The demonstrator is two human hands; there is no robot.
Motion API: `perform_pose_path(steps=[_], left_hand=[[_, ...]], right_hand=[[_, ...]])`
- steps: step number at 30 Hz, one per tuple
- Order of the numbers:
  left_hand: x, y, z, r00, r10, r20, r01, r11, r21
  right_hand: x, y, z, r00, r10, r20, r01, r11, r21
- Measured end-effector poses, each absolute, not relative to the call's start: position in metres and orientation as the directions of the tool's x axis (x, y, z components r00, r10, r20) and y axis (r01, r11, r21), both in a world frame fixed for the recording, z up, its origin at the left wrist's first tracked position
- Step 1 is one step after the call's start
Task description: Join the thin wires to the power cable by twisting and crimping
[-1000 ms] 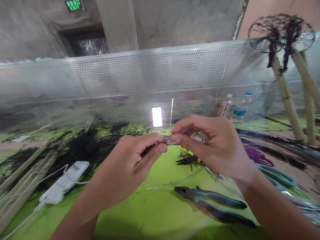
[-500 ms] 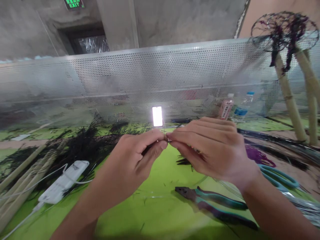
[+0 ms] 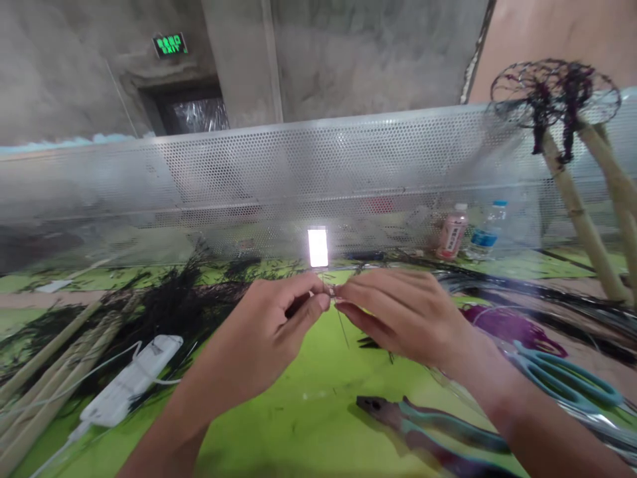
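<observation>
Both hands are sinking lower over the green bench (image 3: 279, 425) now, left hand (image 3: 271, 332) and right hand (image 3: 403, 312) meeting fingertip to fingertip, fingers pinching together on a thin wire (image 3: 340, 320) for twisting control, pliers (image 3: 428, 428) lying just beneath.

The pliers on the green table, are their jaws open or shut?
Shut. The pliers lie flat on the green table, their tips meeting in one point, and no hand touches them.
</observation>
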State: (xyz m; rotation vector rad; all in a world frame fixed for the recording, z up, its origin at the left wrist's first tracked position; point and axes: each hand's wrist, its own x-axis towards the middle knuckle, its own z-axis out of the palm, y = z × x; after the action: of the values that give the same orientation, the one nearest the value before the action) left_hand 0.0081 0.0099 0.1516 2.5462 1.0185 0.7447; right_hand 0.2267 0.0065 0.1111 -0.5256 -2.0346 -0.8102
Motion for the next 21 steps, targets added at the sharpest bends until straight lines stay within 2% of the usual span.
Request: perform_pose_path(steps=[2, 5, 8, 10, 11, 13, 14, 16, 17, 19, 20, 21], left_hand=[[0.008, 0.010, 0.152, 0.617, 0.720, 0.318, 0.539, -0.681, 0.496], [0.010, 0.007, 0.150, 0.628, 0.718, 0.299, 0.531, -0.677, 0.510], [0.011, 0.000, 0.146, 0.620, 0.720, 0.310, 0.536, -0.678, 0.503], [0.012, -0.003, 0.145, 0.604, 0.725, 0.332, 0.546, -0.679, 0.490], [0.012, -0.004, 0.144, 0.597, 0.725, 0.343, 0.552, -0.682, 0.481], [0.013, -0.005, 0.143, 0.589, 0.719, 0.369, 0.545, -0.690, 0.476], [0.014, -0.005, 0.143, 0.587, 0.713, 0.385, 0.535, -0.698, 0.476], [0.017, -0.003, 0.142, 0.593, 0.691, 0.413, 0.509, -0.719, 0.473], [0.018, -0.003, 0.141, 0.601, 0.678, 0.424, 0.497, -0.732, 0.465], [0.022, -0.002, 0.139, 0.631, 0.646, 0.430, 0.483, -0.761, 0.434], [0.023, -0.002, 0.139, 0.650, 0.633, 0.421, 0.480, -0.771, 0.418], [0.023, -0.002, 0.139, 0.663, 0.625, 0.412, 0.479, -0.777, 0.408]], right_hand=[[0.226, 0.004, 0.106, -0.540, -0.037, 0.841, 0.627, 0.649, 0.431], [0.230, -0.006, 0.103, -0.575, -0.009, 0.818, 0.636, 0.624, 0.454], [0.232, -0.012, 0.103, -0.639, -0.015, 0.769, 0.624, 0.575, 0.529], [0.229, -0.012, 0.102, -0.608, -0.061, 0.791, 0.632, 0.566, 0.529], [0.226, -0.011, 0.102, -0.560, -0.067, 0.826, 0.647, 0.587, 0.486], [0.217, -0.009, 0.103, -0.419, -0.004, 0.908, 0.670, 0.673, 0.313], [0.214, -0.009, 0.104, -0.340, 0.074, 0.937, 0.670, 0.718, 0.186], [0.210, -0.011, 0.107, -0.206, 0.338, 0.918, 0.634, 0.761, -0.137], [0.210, -0.012, 0.110, -0.165, 0.492, 0.855, 0.589, 0.745, -0.314], [0.215, -0.014, 0.114, -0.170, 0.758, 0.629, 0.428, 0.632, -0.646], [0.219, -0.015, 0.116, -0.217, 0.836, 0.503, 0.336, 0.548, -0.766], [0.222, -0.015, 0.118, -0.273, 0.867, 0.416, 0.259, 0.483, -0.836]])
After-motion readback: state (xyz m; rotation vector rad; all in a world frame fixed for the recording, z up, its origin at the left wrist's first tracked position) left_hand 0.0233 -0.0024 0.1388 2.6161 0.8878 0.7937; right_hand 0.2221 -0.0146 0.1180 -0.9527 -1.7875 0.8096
